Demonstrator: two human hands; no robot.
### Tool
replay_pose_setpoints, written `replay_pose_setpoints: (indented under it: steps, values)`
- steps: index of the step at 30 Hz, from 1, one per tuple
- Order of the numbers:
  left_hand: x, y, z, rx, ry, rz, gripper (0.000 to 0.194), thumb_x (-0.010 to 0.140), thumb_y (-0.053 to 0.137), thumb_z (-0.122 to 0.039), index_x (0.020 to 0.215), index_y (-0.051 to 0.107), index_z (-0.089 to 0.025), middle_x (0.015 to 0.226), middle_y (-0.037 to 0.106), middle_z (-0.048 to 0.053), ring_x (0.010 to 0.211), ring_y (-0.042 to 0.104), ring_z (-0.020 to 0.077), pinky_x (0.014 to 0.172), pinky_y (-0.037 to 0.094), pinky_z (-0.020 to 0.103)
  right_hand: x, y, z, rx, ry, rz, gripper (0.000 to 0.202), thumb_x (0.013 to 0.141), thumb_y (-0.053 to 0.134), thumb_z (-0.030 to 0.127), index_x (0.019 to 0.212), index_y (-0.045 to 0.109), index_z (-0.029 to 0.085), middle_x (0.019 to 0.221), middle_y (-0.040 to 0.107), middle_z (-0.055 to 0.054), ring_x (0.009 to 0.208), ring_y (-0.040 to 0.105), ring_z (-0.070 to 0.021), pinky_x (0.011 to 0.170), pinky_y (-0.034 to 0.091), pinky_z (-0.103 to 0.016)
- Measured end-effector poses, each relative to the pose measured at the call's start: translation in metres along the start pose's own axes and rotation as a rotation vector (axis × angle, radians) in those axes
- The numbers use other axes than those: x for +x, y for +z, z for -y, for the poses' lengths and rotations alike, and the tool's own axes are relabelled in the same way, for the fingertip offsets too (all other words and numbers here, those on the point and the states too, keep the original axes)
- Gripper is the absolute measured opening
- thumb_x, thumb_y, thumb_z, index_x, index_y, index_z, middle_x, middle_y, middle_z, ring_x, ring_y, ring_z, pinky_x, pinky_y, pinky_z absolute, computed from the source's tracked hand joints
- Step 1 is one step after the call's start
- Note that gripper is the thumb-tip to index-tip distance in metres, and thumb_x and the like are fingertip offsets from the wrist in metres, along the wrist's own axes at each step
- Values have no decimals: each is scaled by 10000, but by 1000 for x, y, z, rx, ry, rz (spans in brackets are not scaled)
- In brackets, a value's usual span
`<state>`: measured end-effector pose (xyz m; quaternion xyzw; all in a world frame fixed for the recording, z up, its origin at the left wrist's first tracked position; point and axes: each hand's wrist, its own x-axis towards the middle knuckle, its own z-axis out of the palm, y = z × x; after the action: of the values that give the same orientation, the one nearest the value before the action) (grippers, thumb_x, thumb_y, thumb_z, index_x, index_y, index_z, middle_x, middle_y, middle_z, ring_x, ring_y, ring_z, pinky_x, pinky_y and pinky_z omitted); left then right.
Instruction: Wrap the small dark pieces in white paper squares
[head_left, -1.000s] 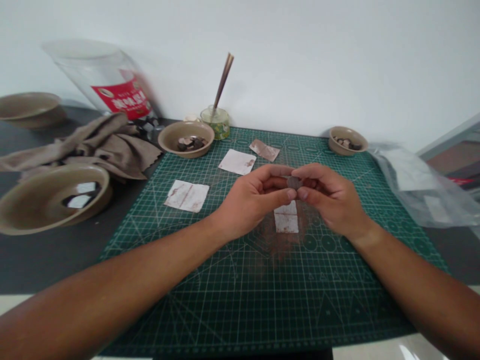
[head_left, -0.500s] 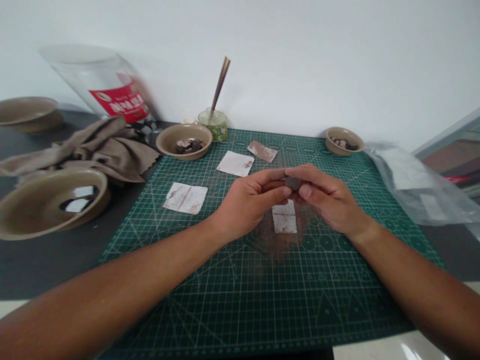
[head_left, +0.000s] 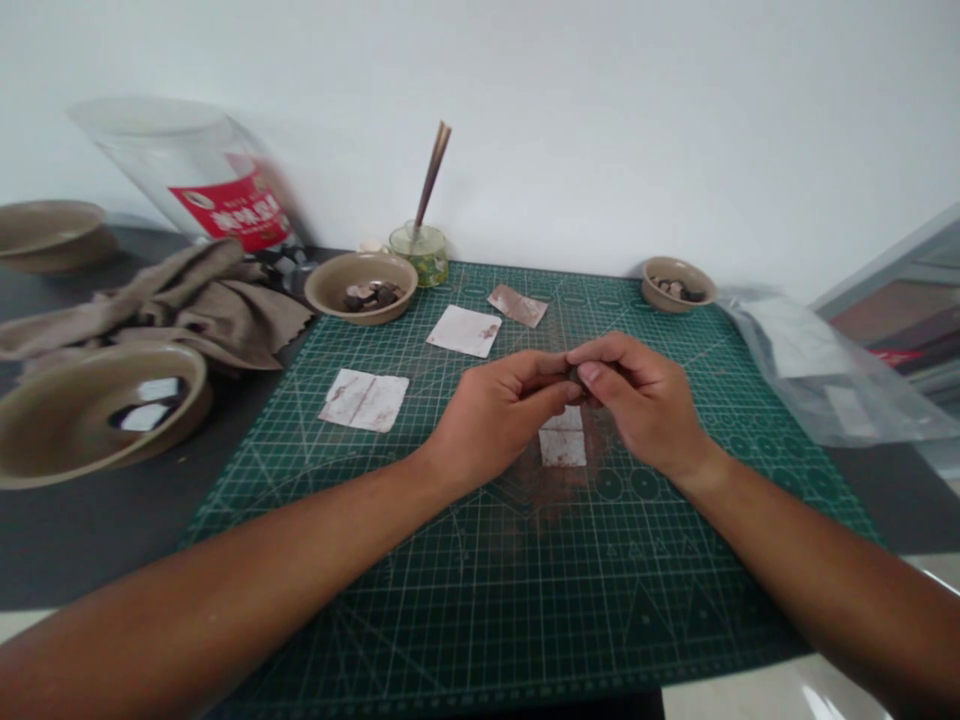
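Observation:
Over the green cutting mat (head_left: pixel 525 600), my left hand (head_left: pixel 506 415) and my right hand (head_left: pixel 641 395) meet at the fingertips. Between them they pinch a small dark piece (head_left: pixel 575 374), mostly hidden by the fingers and thumbs. Just below the fingers, a stained white paper square (head_left: pixel 562 448) lies on the mat, its upper part covered by the hands. Another creased, stained paper (head_left: pixel 365 400) lies to the left. Behind my left hand are a white paper (head_left: pixel 464 331) and a brownish paper (head_left: pixel 517 305).
A bowl of small pieces (head_left: pixel 361 290) and a glass jar with sticks (head_left: pixel 419 254) stand at the back left; another bowl (head_left: pixel 677 284) at the back right. Further left are a cloth (head_left: pixel 217 310), a large bowl (head_left: pixel 172 375) and a clear container (head_left: pixel 187 170). A plastic bag (head_left: pixel 817 370) lies right.
The fingers of both hands have closed further over the dark piece, so less of it shows. My right thumb has moved left onto it. The whole view has shifted slightly.

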<state>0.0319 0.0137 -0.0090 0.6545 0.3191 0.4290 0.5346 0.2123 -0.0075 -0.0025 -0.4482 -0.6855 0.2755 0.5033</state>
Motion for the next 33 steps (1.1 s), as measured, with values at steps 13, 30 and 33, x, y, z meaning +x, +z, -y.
replay_pose_setpoints:
  steps: [13, 30, 33]
  values:
    - [-1, 3, 3, 25, 40, 77, 379, 903, 690, -224, 1280, 647, -212, 1039, 778, 21, 952, 737, 175, 888, 559, 292, -3, 5, -4, -142, -35, -166, 154, 980, 596, 323, 1109, 664, 271, 839, 695, 6, 667, 651, -148, 575, 534, -279]
    - [3, -4, 6, 199, 154, -61, 173, 911, 700, -278, 1048, 627, -203, 882, 698, -13, 808, 677, 130, 741, 529, 252, -3, 4, -3, 158, 37, 39, 183, 932, 682, 300, 1099, 632, 248, 880, 633, 15, 735, 595, -118, 627, 502, -233]
    - [2, -4, 3, 304, 211, -74, 125, 906, 695, -224, 1014, 636, -203, 855, 682, -29, 777, 655, 110, 714, 511, 227, -4, 5, -2, 156, 50, 46, 159, 932, 683, 290, 1073, 625, 245, 834, 616, 24, 729, 591, -119, 635, 501, -237]
